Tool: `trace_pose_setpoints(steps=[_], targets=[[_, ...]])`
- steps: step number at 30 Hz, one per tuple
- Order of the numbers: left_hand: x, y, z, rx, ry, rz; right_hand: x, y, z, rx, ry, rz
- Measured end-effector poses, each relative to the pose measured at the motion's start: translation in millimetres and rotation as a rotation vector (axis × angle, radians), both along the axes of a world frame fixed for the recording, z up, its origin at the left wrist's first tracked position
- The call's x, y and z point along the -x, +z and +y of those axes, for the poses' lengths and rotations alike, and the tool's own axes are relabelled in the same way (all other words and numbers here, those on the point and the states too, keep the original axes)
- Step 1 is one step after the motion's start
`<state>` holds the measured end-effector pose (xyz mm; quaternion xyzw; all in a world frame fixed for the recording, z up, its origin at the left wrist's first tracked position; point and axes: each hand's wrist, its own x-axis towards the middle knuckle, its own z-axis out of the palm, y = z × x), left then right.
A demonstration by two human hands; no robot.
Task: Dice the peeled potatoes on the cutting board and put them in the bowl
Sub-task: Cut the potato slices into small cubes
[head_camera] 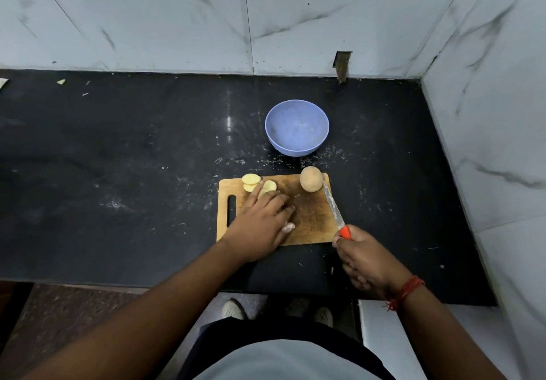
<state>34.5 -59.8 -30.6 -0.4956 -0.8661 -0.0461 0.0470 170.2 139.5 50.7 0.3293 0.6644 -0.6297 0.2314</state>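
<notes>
The left hand (261, 222) lies palm down on the rectangular wooden cutting board (310, 220), fingers spread over pale yellow potato slices (256, 184) at the board's far left part. The right hand (362, 258), at the board's near right corner, grips the orange handle of a steel-bladed knife (334, 207), its blade lying along the board's right edge. A whole round potato (311, 178) sits at the board's far right corner. Beyond the board stands a round blue plastic bowl (297, 127) on the black stone counter (118, 173).

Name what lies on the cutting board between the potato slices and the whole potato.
In the head view, only bare board separates the potato slices from the whole potato; the left hand rests on the slices' near side.
</notes>
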Motion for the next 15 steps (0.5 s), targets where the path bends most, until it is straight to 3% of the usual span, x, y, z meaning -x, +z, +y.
trace_pose_setpoints(steps=[5, 8, 15], targets=[[20.6, 17.0, 6.0, 0.154, 0.284, -0.066, 4.4, 2.9, -3.3, 0.006, -0.003, 0.032], [28.4, 21.7, 12.7, 0.221, 0.314, -0.090, 9.7, 5.0, -5.5, 0.004, 0.007, 0.050], [29.5, 26.6, 24.0, 0.179, 0.271, -0.135, 11.8, 5.0, -6.4, -0.027, 0.020, 0.070]])
